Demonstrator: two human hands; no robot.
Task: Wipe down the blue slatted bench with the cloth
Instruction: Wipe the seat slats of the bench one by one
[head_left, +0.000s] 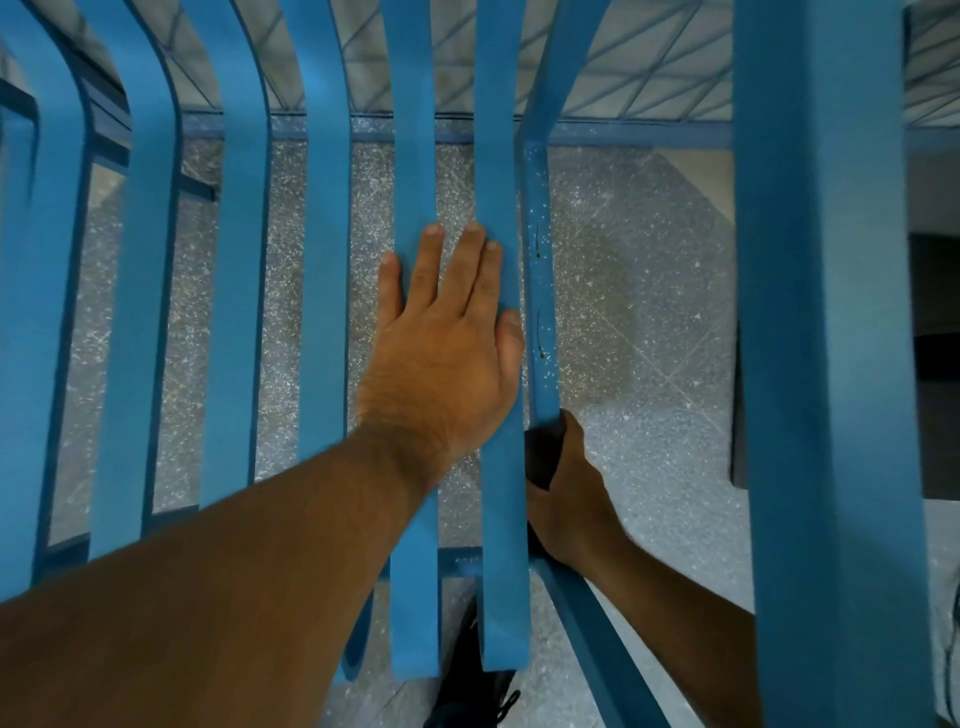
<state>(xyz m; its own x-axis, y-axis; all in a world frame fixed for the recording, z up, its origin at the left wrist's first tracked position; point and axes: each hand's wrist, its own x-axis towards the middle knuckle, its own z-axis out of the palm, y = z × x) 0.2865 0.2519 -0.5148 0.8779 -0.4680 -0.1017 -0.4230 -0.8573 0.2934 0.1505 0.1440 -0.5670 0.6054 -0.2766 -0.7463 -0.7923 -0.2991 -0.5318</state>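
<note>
I look straight down on the blue slatted bench (327, 260); its slats run away from me and curve up at the far end. My left hand (447, 353) lies flat on two slats right of the middle, fingers apart, holding nothing. My right hand (576, 499) is lower, under the outermost slat, closed around a dark cloth (543, 457). The cloth is pressed against the speckled blue side rail (540, 291) of the frame. Most of the cloth is hidden by my fingers and the slat.
A broad blue armrest (821, 312) runs down the right side, above the rail. Grey speckled floor (649, 312) shows between the slats. My dark shoe (467, 691) stands below the bench's front edge. A blue crossbar (623, 137) closes the frame at the back.
</note>
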